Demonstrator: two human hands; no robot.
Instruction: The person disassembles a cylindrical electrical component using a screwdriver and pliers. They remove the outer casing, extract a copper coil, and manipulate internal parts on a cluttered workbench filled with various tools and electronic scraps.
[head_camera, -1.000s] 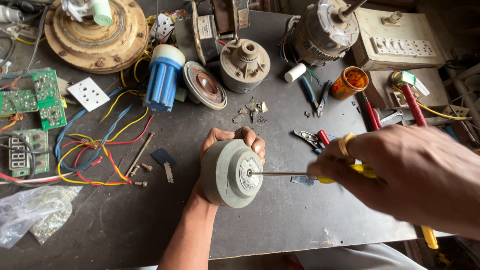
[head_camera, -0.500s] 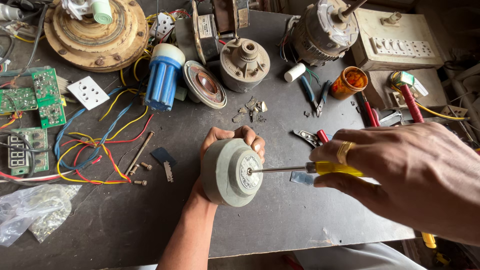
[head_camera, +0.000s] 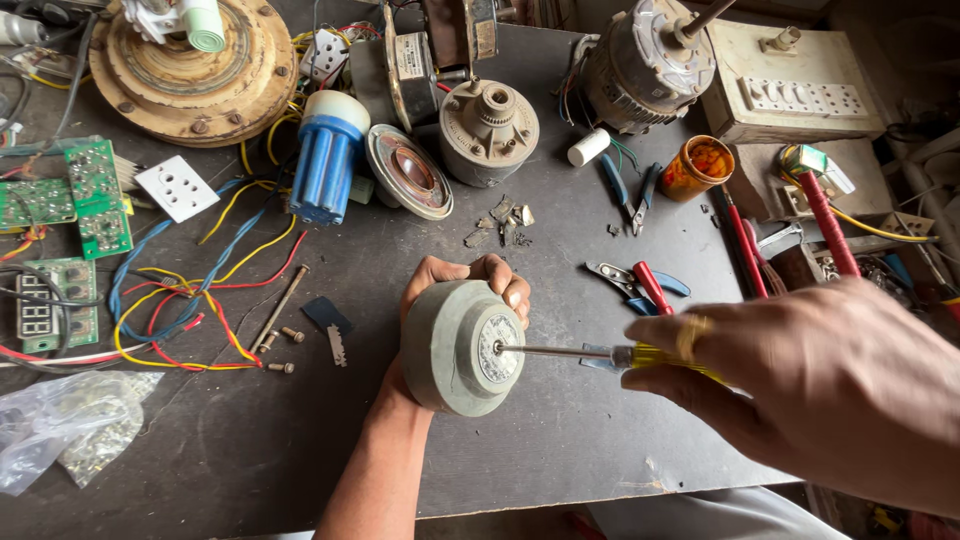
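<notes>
My left hand (head_camera: 455, 275) grips a round grey motor housing (head_camera: 450, 350), holding it on its edge above the dark workbench (head_camera: 560, 450). Its flat face with a silver label points to the right. My right hand (head_camera: 830, 385) is closed around the yellow handle of a screwdriver (head_camera: 600, 354). The metal shaft runs level to the left and its tip touches the centre of the housing's face.
Pliers and cutters (head_camera: 640, 285) lie just right of the housing. Further back stand a grey motor part (head_camera: 488, 130), a blue capacitor (head_camera: 325, 155), a large motor (head_camera: 645, 65) and an orange jar (head_camera: 697, 167). Coloured wires (head_camera: 190, 300), circuit boards (head_camera: 95, 200) and loose screws (head_camera: 280, 340) cover the left.
My right hand shifted slightly while turning the screwdriver against the housing. The left hand and housing stayed in place.
</notes>
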